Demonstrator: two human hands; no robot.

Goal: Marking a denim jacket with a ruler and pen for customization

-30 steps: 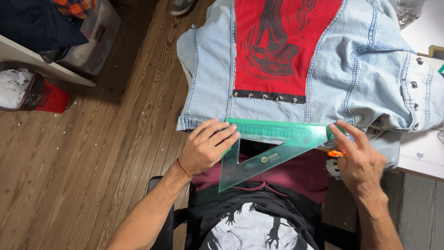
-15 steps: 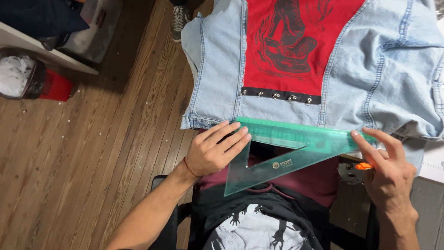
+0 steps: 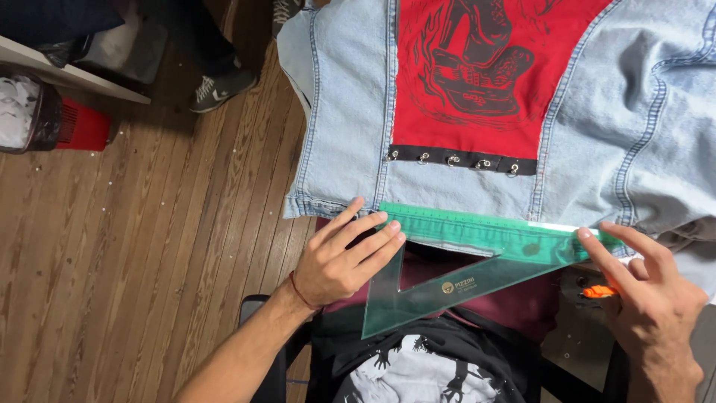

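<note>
Nearest the camera, a black printed shirt [image 3: 418,373] covers the person's lap, with a dark red cloth [image 3: 514,302] just above it. The left hand [image 3: 343,257] lies flat on the left corner of a green see-through set square [image 3: 462,257], fingers spread and pressing down, not closed around anything. The right hand [image 3: 649,291] presses 2 fingertips on the right tip of the set square, its grip open too; a small orange thing [image 3: 600,291] shows under that hand, and whether it is held cannot be told. The long edge of the set square runs along the bottom hem of a light-blue denim jacket [image 3: 343,134] spread out flat. Further up, the jacket carries a red printed panel [image 3: 485,67] edged below by a black strip with metal rings [image 3: 462,160]. To the left lies wooden floor [image 3: 149,246], with a red bin [image 3: 82,127] and a sneaker [image 3: 220,88] beyond.
</note>
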